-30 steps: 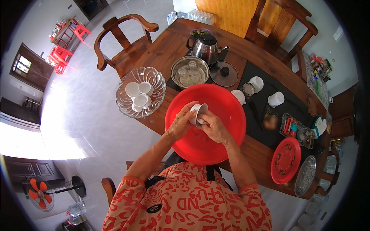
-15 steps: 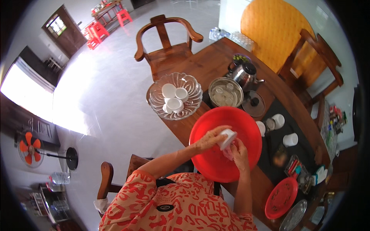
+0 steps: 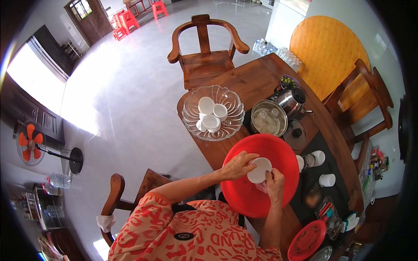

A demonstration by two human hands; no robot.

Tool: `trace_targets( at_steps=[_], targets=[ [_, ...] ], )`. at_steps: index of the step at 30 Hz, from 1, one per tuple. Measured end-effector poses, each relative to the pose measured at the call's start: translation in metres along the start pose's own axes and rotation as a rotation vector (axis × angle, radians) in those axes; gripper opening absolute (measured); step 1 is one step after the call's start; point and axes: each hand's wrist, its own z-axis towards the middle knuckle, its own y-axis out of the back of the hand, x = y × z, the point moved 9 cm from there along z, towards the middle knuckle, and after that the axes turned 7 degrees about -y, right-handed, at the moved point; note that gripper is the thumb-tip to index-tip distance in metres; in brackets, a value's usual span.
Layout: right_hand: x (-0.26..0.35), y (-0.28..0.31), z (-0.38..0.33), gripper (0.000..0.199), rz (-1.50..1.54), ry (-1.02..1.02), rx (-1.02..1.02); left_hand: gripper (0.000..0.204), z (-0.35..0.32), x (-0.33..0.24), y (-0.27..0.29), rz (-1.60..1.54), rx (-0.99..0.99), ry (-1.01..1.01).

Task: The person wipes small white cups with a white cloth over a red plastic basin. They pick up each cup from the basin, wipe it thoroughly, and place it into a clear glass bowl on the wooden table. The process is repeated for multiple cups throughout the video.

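My left hand (image 3: 238, 166) grips a small white cup (image 3: 260, 170) by its side, above the red basin (image 3: 235, 202). My right hand (image 3: 274, 186) pinches the cup's near right rim, and a pinkish cloth-like piece (image 3: 261, 187) shows under its fingers. The cup is tilted, its round face turned up toward me. Left of the basin stands a scalloped clear glass bowl (image 3: 191, 124) with several white cups (image 3: 206, 105) inside. Behind the basin, a steel pot (image 3: 284, 126) holds several small clear cups in liquid.
A steel kettle (image 3: 291, 98) and a glass lid (image 3: 295, 135) are beside the pot. Several cups, including a white one (image 3: 327, 180), stand on the dark mat. A red tray (image 3: 307, 239) lies near right. Wooden chairs (image 3: 209, 65) surround the table; a fan (image 3: 31, 141) stands left.
The cup has turned so its round face now points up at me. My right hand has moved up to its rim. The whole view has shifted slightly.
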Motion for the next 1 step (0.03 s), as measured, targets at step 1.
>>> trace_targets(
  at_steps=[1],
  targets=[
    [0.0009, -0.0012, 0.0021, 0.015, -0.003, 0.000, 0.002, 0.048, -0.0018, 0.0021, 0.0047, 0.020, -0.001, 0.009]
  ],
)
